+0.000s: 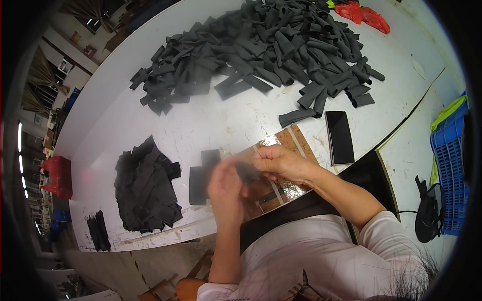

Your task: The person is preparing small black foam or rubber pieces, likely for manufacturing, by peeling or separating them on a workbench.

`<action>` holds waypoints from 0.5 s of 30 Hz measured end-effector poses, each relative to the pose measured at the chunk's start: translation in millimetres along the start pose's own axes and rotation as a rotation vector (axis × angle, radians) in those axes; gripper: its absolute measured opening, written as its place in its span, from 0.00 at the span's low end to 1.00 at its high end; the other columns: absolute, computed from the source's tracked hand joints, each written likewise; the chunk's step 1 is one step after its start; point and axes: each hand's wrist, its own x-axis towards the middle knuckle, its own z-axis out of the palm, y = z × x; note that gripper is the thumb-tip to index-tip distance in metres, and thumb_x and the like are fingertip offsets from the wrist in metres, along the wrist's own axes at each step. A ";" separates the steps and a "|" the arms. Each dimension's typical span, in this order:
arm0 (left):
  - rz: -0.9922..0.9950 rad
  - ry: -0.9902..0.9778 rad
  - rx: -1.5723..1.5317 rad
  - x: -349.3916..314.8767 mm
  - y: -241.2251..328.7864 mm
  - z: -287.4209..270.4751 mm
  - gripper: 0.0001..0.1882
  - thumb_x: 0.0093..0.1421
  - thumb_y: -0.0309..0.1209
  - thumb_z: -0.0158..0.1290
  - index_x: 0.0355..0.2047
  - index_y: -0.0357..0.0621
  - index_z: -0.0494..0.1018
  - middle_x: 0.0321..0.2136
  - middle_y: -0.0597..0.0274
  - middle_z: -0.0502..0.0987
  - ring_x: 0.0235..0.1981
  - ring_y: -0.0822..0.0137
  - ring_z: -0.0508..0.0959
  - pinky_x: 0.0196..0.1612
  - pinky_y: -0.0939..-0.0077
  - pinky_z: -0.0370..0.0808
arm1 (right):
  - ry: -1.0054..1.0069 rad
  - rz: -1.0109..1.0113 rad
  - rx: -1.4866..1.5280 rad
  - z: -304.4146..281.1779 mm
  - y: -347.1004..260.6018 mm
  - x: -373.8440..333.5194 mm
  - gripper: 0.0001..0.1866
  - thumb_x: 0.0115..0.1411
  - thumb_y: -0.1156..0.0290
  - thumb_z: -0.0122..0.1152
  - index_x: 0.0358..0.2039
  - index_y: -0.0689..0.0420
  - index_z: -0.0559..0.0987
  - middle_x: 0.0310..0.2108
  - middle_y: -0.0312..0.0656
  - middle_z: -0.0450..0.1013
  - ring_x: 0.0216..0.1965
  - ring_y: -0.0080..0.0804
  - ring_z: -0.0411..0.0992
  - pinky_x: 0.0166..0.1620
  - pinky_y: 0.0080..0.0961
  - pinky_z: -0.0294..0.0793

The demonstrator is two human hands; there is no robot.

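A small dark grey fabric piece [246, 172] spans the gap between my two hands, above a brown board [296, 139] with pale strips across it. My right hand [281, 163] is closed in a pinch on the right end of this piece. Right beside its left end is my left hand [226, 183], smeared by motion, so its finger grip does not show clearly. Flat dark fabric pieces [198, 185] lie on the table just left of that hand. Farther left sits a heap of flat dark fabric pieces [145, 188].
A large pile of rolled dark fabric tubes [261, 45] covers the far table. A black phone [340, 138] lies right of the board. Red plastic bags [362, 16] sit at far right. A blue basket [449, 165] stands on the right; dark strips [98, 231] lie near the left edge.
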 end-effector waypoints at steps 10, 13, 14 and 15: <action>0.497 0.055 -0.012 -4.0 26.9 24.2 0.04 0.55 0.22 0.47 0.31 0.34 0.67 0.33 0.53 0.73 0.34 0.67 0.72 0.41 0.74 0.67 | 0.254 -0.766 -1.208 39.4 -40.5 -20.7 0.12 0.46 0.67 0.58 0.27 0.60 0.69 0.22 0.41 0.66 0.26 0.36 0.67 0.28 0.28 0.67; 0.488 0.156 -0.225 -9.2 30.2 26.9 0.06 0.55 0.24 0.47 0.34 0.35 0.66 0.33 0.52 0.73 0.35 0.66 0.72 0.43 0.72 0.67 | 0.201 -0.737 -1.526 40.1 -45.3 -17.5 0.15 0.43 0.62 0.59 0.26 0.59 0.70 0.22 0.41 0.68 0.27 0.37 0.69 0.25 0.30 0.68; 0.442 0.143 -0.181 -9.7 23.7 19.0 0.08 0.55 0.25 0.48 0.35 0.35 0.66 0.34 0.51 0.72 0.37 0.64 0.71 0.45 0.70 0.66 | 0.163 -0.647 -1.551 36.0 -43.2 -16.7 0.17 0.43 0.69 0.58 0.35 0.56 0.69 0.23 0.42 0.68 0.27 0.37 0.69 0.26 0.30 0.68; 0.442 0.141 -0.181 -7.8 15.1 13.1 0.08 0.55 0.25 0.48 0.35 0.35 0.66 0.34 0.51 0.72 0.37 0.64 0.71 0.45 0.70 0.66 | 0.118 -0.563 -1.573 30.8 -40.5 -13.5 0.24 0.42 0.75 0.57 0.44 0.53 0.68 0.24 0.42 0.68 0.27 0.37 0.69 0.27 0.30 0.68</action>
